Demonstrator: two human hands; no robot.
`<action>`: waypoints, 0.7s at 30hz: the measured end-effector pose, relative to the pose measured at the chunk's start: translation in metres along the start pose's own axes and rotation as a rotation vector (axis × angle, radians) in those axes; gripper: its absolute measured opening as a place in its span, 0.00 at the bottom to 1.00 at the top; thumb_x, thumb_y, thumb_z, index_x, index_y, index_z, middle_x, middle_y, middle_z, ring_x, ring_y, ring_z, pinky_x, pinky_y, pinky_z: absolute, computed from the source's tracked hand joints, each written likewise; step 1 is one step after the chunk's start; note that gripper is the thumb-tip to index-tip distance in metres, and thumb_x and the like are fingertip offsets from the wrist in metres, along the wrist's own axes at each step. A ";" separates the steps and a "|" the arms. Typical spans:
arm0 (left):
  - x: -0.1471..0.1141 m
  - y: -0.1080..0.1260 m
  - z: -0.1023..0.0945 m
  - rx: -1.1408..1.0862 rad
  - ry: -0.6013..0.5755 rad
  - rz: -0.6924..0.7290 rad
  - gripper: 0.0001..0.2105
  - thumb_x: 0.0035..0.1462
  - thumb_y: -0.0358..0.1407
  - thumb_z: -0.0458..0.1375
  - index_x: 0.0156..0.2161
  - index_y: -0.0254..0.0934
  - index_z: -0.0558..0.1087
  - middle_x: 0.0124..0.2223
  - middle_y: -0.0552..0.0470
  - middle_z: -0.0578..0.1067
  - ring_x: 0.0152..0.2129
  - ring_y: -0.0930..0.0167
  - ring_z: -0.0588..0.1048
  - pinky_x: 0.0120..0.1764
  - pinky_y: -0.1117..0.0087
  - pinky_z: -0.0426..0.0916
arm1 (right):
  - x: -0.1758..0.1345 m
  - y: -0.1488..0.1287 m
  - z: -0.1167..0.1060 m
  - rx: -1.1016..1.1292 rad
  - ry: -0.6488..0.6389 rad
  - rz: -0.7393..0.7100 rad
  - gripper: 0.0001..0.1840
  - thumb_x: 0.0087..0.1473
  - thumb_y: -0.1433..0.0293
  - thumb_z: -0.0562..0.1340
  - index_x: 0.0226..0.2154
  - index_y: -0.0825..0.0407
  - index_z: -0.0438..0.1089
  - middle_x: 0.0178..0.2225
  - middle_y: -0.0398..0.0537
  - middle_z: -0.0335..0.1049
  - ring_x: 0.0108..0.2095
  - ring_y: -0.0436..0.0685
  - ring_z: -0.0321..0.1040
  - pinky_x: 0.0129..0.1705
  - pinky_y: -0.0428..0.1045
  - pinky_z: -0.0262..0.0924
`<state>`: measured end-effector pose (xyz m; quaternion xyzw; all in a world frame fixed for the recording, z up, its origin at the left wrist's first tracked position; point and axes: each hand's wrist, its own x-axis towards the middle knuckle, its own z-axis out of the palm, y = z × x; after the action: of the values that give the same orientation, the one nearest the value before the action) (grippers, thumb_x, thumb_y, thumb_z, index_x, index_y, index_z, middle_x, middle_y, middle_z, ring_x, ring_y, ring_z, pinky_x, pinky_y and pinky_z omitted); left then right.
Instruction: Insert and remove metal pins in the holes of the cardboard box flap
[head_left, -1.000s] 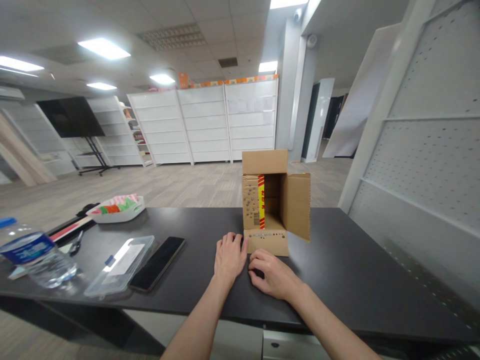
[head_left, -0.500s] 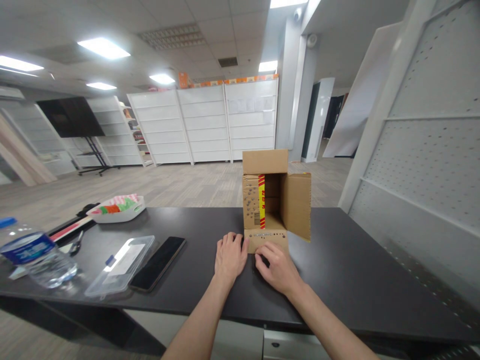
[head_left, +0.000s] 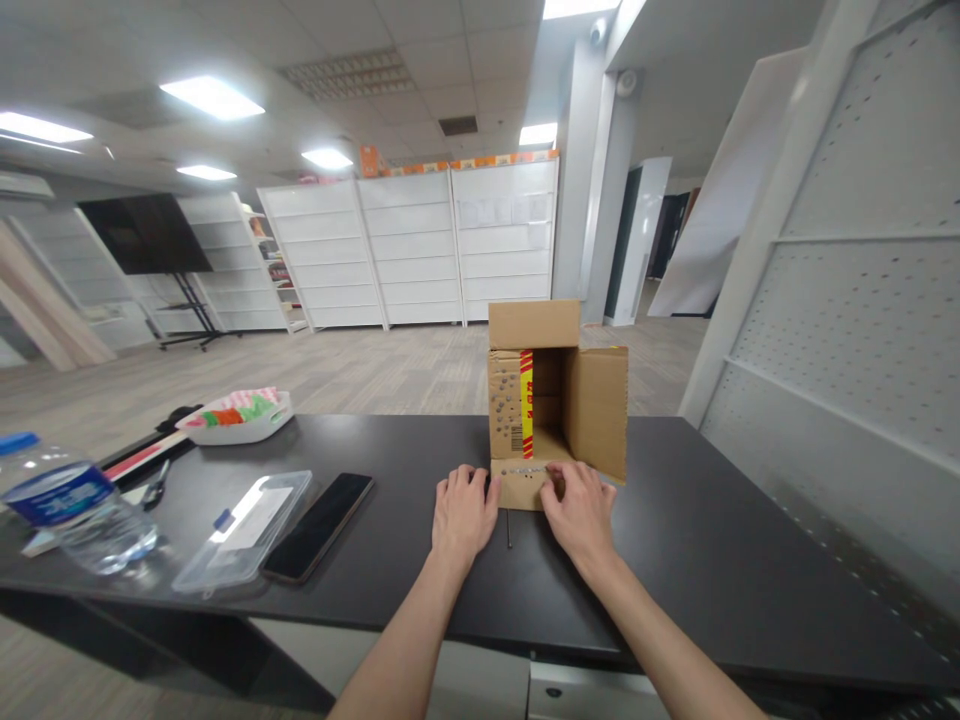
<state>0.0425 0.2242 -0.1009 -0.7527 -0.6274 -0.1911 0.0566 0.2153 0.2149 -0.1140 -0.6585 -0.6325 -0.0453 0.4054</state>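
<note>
A cardboard box stands on the table with its flaps spread and its opening facing me. Its front flap lies toward me and has small holes and a row of small shiny bits. My left hand rests palm down, fingers laid out on the table, its thumb at the flap's left edge. Over the flap's right part is my right hand, thumb and forefinger brought together; whatever they pinch is too small to make out. A thin dark rod sticks out below the flap between my hands.
Left of my hands, a phone lies beside a clear plastic case. Further left are a water bottle and a white basket of colourful items. A perforated white panel rises along the right side.
My right hand has moved right and slightly away from me, from the thin rod to the right part of the flap. The rod now shows. My left hand stays by the flap.
</note>
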 end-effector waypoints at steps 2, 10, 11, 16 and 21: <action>0.000 0.000 0.001 -0.003 0.005 0.001 0.20 0.67 0.45 0.40 0.44 0.40 0.73 0.46 0.46 0.72 0.45 0.64 0.69 0.47 0.61 0.60 | 0.002 0.001 -0.001 -0.020 -0.016 0.002 0.10 0.54 0.70 0.55 0.38 0.51 0.69 0.38 0.48 0.71 0.42 0.58 0.64 0.43 0.52 0.46; 0.000 -0.001 0.002 -0.002 0.005 0.002 0.19 0.67 0.44 0.40 0.44 0.40 0.72 0.46 0.46 0.72 0.44 0.64 0.69 0.47 0.61 0.61 | 0.009 -0.003 -0.003 -0.052 -0.126 -0.024 0.08 0.56 0.71 0.54 0.36 0.53 0.67 0.36 0.49 0.71 0.39 0.56 0.66 0.40 0.49 0.50; 0.001 -0.001 0.001 0.000 0.001 0.001 0.19 0.67 0.44 0.41 0.44 0.40 0.73 0.46 0.46 0.72 0.44 0.64 0.69 0.47 0.61 0.61 | 0.010 -0.004 -0.004 -0.067 -0.142 -0.024 0.07 0.56 0.72 0.54 0.35 0.53 0.67 0.35 0.49 0.71 0.38 0.56 0.67 0.40 0.49 0.50; 0.001 -0.001 0.002 -0.006 0.001 -0.001 0.20 0.67 0.44 0.40 0.44 0.40 0.73 0.46 0.46 0.72 0.45 0.64 0.69 0.47 0.61 0.60 | 0.023 -0.011 -0.013 -0.187 -0.280 -0.015 0.07 0.57 0.71 0.54 0.35 0.52 0.67 0.35 0.50 0.73 0.36 0.56 0.70 0.37 0.48 0.52; 0.001 -0.001 0.002 -0.002 -0.002 -0.005 0.19 0.67 0.44 0.41 0.44 0.40 0.73 0.46 0.46 0.72 0.45 0.64 0.69 0.48 0.61 0.60 | 0.039 -0.023 -0.023 -0.319 -0.470 0.013 0.09 0.58 0.71 0.53 0.36 0.52 0.68 0.36 0.53 0.74 0.36 0.58 0.73 0.33 0.48 0.55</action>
<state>0.0424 0.2261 -0.1026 -0.7513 -0.6293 -0.1908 0.0547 0.2136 0.2293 -0.0656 -0.7104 -0.6898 0.0121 0.1389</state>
